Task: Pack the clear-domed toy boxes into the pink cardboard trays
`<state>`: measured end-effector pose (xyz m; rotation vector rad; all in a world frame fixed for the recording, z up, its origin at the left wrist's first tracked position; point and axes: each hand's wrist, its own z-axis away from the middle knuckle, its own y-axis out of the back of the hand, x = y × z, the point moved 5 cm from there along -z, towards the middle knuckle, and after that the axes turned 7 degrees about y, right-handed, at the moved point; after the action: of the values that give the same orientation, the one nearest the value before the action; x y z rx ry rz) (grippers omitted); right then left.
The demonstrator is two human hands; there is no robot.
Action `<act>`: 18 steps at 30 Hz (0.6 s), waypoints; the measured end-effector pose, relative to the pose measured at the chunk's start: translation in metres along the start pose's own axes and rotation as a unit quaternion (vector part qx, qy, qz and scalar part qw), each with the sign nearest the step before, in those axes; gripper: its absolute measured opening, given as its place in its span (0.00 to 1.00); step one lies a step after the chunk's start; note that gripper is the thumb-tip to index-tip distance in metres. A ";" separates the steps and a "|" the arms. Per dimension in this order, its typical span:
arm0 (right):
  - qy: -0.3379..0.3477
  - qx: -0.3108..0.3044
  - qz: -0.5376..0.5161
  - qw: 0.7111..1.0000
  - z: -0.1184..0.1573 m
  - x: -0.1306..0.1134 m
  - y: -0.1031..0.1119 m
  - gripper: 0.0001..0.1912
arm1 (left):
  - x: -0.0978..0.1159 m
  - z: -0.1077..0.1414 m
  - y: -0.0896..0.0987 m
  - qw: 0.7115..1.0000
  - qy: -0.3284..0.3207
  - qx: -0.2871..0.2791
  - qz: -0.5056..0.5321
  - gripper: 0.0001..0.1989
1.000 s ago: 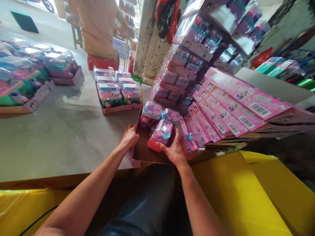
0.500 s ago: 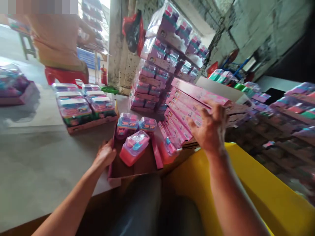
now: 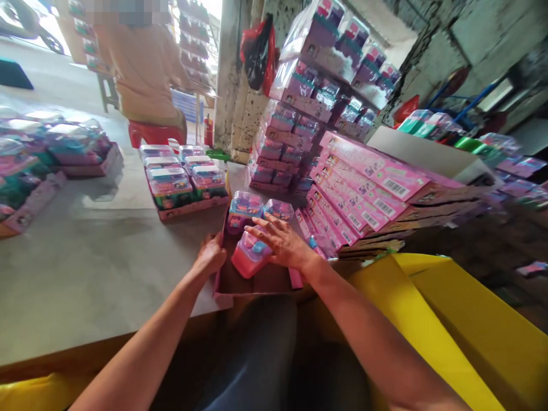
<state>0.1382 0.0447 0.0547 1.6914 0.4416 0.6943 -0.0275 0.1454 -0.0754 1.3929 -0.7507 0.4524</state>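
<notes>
A shallow pink cardboard tray (image 3: 261, 288) sits just in front of my knees. My left hand (image 3: 212, 254) is closed round its left wall. Two clear-lidded plastic boxes stand at the tray's far end, one of them the purple-blue box (image 3: 245, 210). Nearer to me, a pink plastic box (image 3: 249, 260) with a clear lid lies at an angle on the tray floor. My right hand (image 3: 280, 242) is spread over that box's lid and right side, and seems to touch it. Part of the box is hidden under the fingers.
To the right lean stacked pink cardboard trays (image 3: 363, 188) with barcodes, beside a yellow surface (image 3: 462, 308). Wrapped, filled trays (image 3: 319, 91) tower behind. A filled tray (image 3: 186, 180) stands at the left, with several more beyond. A person (image 3: 145, 74) sits on a red stool farther back.
My right hand has come from the stacked trays down and left onto the pink plastic box. My left hand still holds the tray wall. The view has shifted left.
</notes>
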 end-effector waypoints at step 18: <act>-0.138 0.124 -0.100 0.978 -0.016 0.009 -0.023 0.43 | -0.004 0.011 0.006 0.989 -0.092 -0.022 0.111 0.29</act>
<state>0.1362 0.0672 0.0367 1.9122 0.5084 0.2579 -0.0365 0.1355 -0.0742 1.3283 -1.0669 0.4806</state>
